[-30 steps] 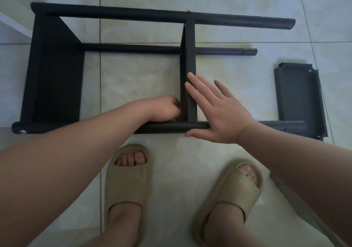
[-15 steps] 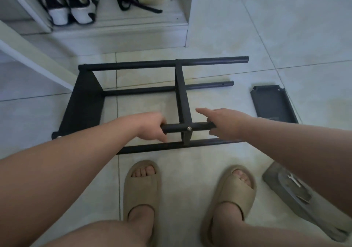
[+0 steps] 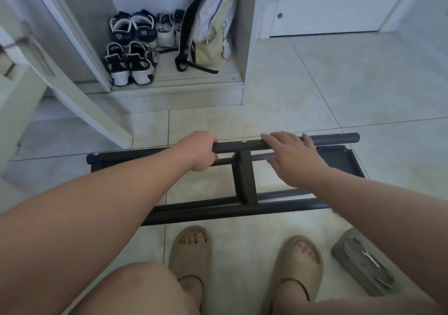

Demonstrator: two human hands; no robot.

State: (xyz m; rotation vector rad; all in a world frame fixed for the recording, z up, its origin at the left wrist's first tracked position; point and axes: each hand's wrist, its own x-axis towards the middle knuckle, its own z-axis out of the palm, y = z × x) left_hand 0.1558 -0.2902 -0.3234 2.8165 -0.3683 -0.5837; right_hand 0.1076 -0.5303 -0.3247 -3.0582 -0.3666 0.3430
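Head view puts the frame on edge on the floor, its lower rails close under my arms and its top rail raised between the grips. My left grip is curled fully round that rail, just left of the post. My right grip only lies across the rail on the far side of the post, fingers nearly straight and holding nothing; I cannot see where its thumb sits. I judge the step to be turning the frame over by this rail, and I would not move it further on one real hold. First I would wrap the right grip round the rail, about as far from the post as the left one is, so the load splits evenly and the frame cannot swing about the left wrist. Then I would raise both ends together, letting the lower rails pivot on the floor rather than scrape. The rail ends beyond the right grip look unbraced, so I expect flex there. A loose panel lies just past that grip, and a tray with a wrench sits below it; toes in the sandals are bare, so the lower rails must stay off them.
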